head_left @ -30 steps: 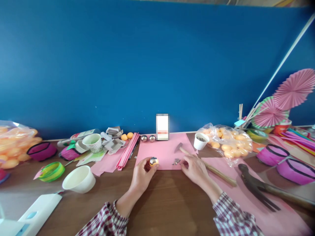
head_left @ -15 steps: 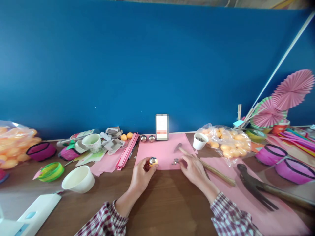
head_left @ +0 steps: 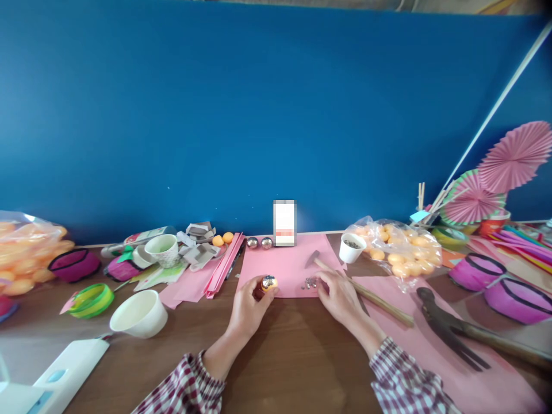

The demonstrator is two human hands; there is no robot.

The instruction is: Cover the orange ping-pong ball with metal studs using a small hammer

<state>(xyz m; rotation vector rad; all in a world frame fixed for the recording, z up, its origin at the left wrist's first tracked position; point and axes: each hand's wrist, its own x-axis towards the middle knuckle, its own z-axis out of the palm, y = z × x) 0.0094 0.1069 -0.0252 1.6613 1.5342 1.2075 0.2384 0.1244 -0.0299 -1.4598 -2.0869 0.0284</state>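
Between the thumb and fingers of my left hand (head_left: 250, 309) is an orange ball (head_left: 269, 288), its upper part covered with shiny silver thumbtacks. It is held at the near edge of a pink sheet (head_left: 288, 265). Loose thumbtacks (head_left: 309, 283) lie in a small pile on that sheet. My right hand (head_left: 340, 297) rests just right of the pile, thumb and forefinger pinched together; whatever is between them is too small to make out. A small hammer (head_left: 379, 301) lies past my right hand, its head on the sheet. Two silver-covered balls (head_left: 259, 243) sit at the sheet's far left corner.
A white cup (head_left: 351, 250) of thumbtacks stands behind my right hand, beside a bag of orange balls (head_left: 403, 253). A claw hammer (head_left: 448, 328) lies at the right. On the left are a white bowl (head_left: 138, 315), folded pink paper strips (head_left: 224, 267) and a patterned cup (head_left: 163, 253).
Both hands stay almost in place, the left still holding the ball. My right fingers have shifted very slightly at the edge of the thumbtack pile.
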